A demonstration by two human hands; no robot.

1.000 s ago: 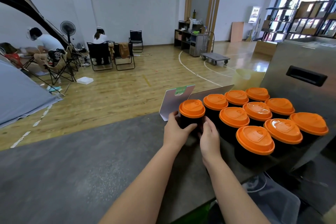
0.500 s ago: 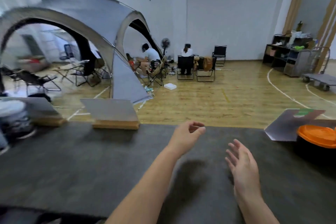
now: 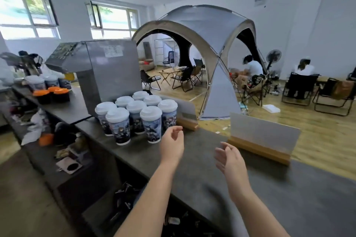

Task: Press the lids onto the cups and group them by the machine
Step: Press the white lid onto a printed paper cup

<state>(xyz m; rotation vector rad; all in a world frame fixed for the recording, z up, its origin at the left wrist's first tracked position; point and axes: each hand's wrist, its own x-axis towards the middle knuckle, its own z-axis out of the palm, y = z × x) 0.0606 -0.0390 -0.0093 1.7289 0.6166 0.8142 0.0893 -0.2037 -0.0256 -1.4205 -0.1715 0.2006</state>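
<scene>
Several tall printed cups with white lids [image 3: 134, 117] stand grouped on the dark counter [image 3: 202, 159], right in front of a steel machine [image 3: 109, 71]. My left hand [image 3: 172, 143] hovers just right of the nearest cup, fingers loosely curled and holding nothing. My right hand [image 3: 229, 157] floats over the counter further right, fingers relaxed and empty. Three black cups with orange lids [image 3: 51, 94] sit on a lower shelf to the left of the machine, with more white-lidded cups [image 3: 41, 82] behind them.
Two card signs in wooden stands, one [image 3: 187, 116] beside the cups and one [image 3: 262, 140] further right, sit on the counter's far edge. Clutter lies on the shelves [image 3: 63, 152] below left. Beyond are a grey dome tent [image 3: 208, 48], folding chairs and seated people.
My head has swung left from the orange-lidded cups to the white-lidded group. Both hands let go of the black cup and now hang empty over the counter.
</scene>
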